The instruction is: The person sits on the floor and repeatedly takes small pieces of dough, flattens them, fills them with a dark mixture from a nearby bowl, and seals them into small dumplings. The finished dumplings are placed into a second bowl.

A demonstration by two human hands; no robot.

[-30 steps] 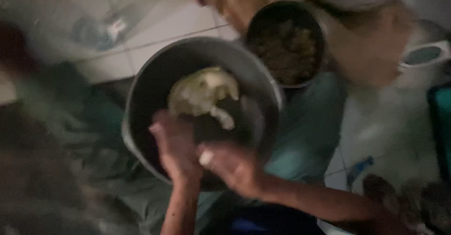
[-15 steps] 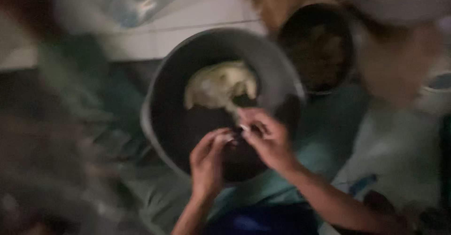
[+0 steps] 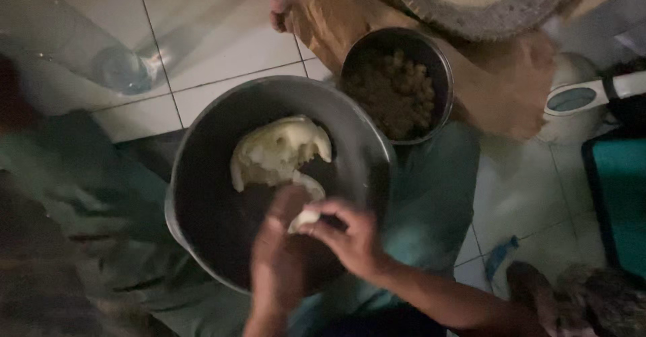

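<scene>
Seemingly shaping dough: left hand (image 3: 279,263) and right hand (image 3: 350,239) close their fingers on a small dough piece (image 3: 304,217) over the metal basin (image 3: 202,175); dough mass (image 3: 276,152) at twelve o'clock.

big metal bowl (image 3: 202,175) dull grey, dark inside, holding a pale yellow-white dough lump (image 3: 276,152); a small piece of dough (image 3: 304,217) the same pale cream sits between left hand (image 3: 279,263) and right hand (image 3: 353,239). smaller round pot (image 3: 397,84) is dark steel with brown lumpy filling, on brown cloth (image 3: 498,88), beside a round tray (image 3: 481,0) with grey rim and pale beige centre. floor tiles (image 3: 202,34) white with dark grout lines, cloth under the bowl (image 3: 87,175) muted green, box at right edge (image 3: 622,202) teal, white jug (image 3: 572,98) with a bluish-grey lid.
</scene>
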